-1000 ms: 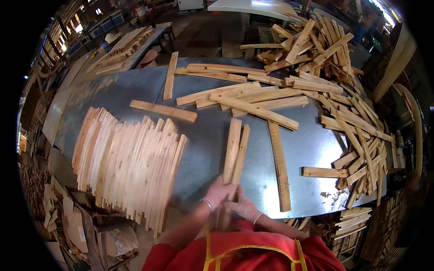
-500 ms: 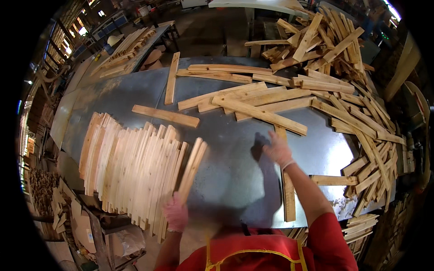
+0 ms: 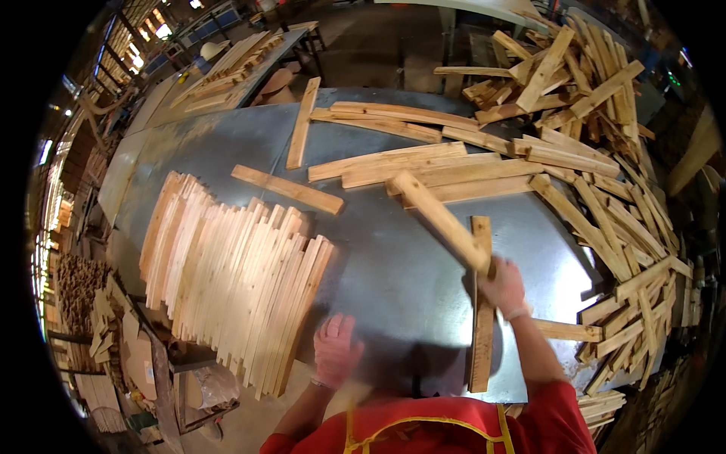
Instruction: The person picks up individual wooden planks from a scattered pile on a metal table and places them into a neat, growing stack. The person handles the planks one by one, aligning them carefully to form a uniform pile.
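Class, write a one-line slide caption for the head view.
Right hand lifts a wooden slat above the metal table; left hand rests open beside the neat row of slats.

Table (image 3: 393,257) is sheet metal, grey, smooth w/ a dull sheen & a bright glare patch near its right edge. Slats on it are bare pale wood, matt, unfinished: neat row (image 3: 234,280) on table's left side, rougher jumbled pile (image 3: 605,174) on its right, incl. the slat (image 3: 439,219) in the right hand (image 3: 503,287). Sleeves at table's near edge are red cloth.
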`<state>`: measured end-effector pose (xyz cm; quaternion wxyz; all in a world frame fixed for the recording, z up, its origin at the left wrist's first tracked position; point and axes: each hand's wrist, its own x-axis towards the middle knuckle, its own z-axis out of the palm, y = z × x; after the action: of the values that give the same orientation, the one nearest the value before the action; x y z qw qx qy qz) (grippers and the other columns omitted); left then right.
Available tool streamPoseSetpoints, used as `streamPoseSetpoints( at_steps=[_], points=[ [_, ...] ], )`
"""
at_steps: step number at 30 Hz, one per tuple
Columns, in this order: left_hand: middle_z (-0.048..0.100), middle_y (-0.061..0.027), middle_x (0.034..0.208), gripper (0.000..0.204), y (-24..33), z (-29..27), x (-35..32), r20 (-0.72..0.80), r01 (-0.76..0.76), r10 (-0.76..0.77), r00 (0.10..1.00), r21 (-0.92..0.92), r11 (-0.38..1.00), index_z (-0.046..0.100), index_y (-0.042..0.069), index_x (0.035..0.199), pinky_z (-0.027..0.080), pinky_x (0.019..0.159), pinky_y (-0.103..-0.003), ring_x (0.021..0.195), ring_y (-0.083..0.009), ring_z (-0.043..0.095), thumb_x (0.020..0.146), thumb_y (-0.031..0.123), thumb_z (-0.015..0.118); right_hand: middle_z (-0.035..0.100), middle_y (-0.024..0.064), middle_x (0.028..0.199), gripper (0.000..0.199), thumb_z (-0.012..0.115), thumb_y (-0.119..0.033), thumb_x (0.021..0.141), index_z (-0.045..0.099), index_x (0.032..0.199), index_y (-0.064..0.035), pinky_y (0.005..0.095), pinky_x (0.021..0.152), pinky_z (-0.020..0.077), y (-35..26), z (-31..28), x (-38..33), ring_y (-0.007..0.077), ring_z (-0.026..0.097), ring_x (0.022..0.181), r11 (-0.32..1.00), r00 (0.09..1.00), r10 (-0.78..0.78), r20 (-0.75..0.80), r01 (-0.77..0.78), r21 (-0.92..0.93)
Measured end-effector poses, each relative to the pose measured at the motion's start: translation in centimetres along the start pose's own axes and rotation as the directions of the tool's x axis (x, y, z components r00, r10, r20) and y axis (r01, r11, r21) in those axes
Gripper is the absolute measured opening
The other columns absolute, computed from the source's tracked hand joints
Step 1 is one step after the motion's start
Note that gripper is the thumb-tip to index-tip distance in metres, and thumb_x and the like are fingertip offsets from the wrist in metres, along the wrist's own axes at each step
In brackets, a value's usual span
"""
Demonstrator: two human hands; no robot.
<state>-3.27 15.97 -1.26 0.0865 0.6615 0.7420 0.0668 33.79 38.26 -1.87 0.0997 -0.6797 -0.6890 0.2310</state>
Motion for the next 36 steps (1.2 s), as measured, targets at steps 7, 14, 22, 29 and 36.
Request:
streamPoseSetpoints(
  at_steps=[7, 14, 22, 29, 36],
  points=[
    [0.054, -0.0197, 0.151, 0.070, 2.3, -1.7, 1.7, 0.259, -0.128, 0.176, 0.950, -0.193, 0.973, 0.054, 0.008, 0.148, 0.045, 0.111, -0.051, 0.137, -0.0380, 0.053, 0.087, 0.035, 0.075, 0.056, 0.0256, 0.142, 0.111, 0.087, -0.035, 0.076, 0.027, 0.166, -0.0092, 0.0507, 0.104, 0.0526, 0.2, 5.2, -17.0, 0.0436, 0.059, 0.126, 0.929, 0.930, 0.354, 0.097, -0.337, -0.156],
    [0.057, -0.0259, 0.150, 0.083, 4.3, -2.4, 2.2, 0.327, 0.159, 0.080, 0.942, -0.640, 0.751, 0.046, 0.007, 0.156, 0.046, 0.115, -0.047, 0.135, -0.0412, 0.058, 0.088, 0.043, 0.076, 0.057, 0.0183, 0.141, 0.099, 0.084, -0.018, 0.083, 0.029, 0.165, -0.0088, 0.0375, 0.103, 0.0540, -14.7, 6.4, -17.6, 0.0249, 0.060, 0.124, 0.368, 0.909, 0.183, 0.375, -0.417, 0.831],
    [0.073, -0.0122, 0.110, 0.044, -7.9, -6.2, 5.3, 0.512, 0.576, -0.291, 0.808, -0.585, 0.571, 0.066, 0.000, 0.124, 0.058, 0.086, -0.039, 0.093, -0.0253, 0.069, 0.093, 0.031, 0.073, 0.056, 0.0211, 0.150, 0.074, 0.074, -0.033, 0.091, 0.049, 0.155, -0.0038, 0.0425, 0.118, 0.0442, -16.8, 8.8, -19.1, 0.0372, 0.054, 0.140, 0.791, 0.935, -0.236, 0.265, 0.027, 0.611],
    [0.058, -0.0195, 0.154, 0.060, -31.1, -3.7, -1.7, 0.164, 0.177, -0.507, 0.846, -0.984, -0.022, 0.045, 0.002, 0.159, 0.047, 0.114, -0.043, 0.130, -0.0353, 0.061, 0.102, 0.015, 0.059, 0.065, 0.0143, 0.138, 0.063, 0.072, -0.028, 0.089, 0.057, 0.147, -0.0122, 0.0482, 0.113, 0.0462, 4.4, -0.2, -14.6, 0.0388, 0.056, 0.135, 0.991, 0.988, 0.131, -0.086, -0.134, -0.026],
    [0.041, -0.0214, 0.167, 0.084, -16.9, -4.2, 3.2, -0.041, 0.178, -0.174, 0.984, 0.300, 0.937, 0.030, 0.001, 0.167, 0.030, 0.130, -0.042, 0.155, -0.0381, 0.039, 0.093, 0.014, 0.067, 0.072, 0.0043, 0.126, 0.046, 0.078, -0.029, 0.088, 0.070, 0.133, -0.0241, 0.0409, 0.104, 0.0420, 16.9, -7.0, -13.5, 0.0236, 0.062, 0.124, 0.694, 0.963, 0.262, 0.062, -0.143, -0.705]
  ],
)
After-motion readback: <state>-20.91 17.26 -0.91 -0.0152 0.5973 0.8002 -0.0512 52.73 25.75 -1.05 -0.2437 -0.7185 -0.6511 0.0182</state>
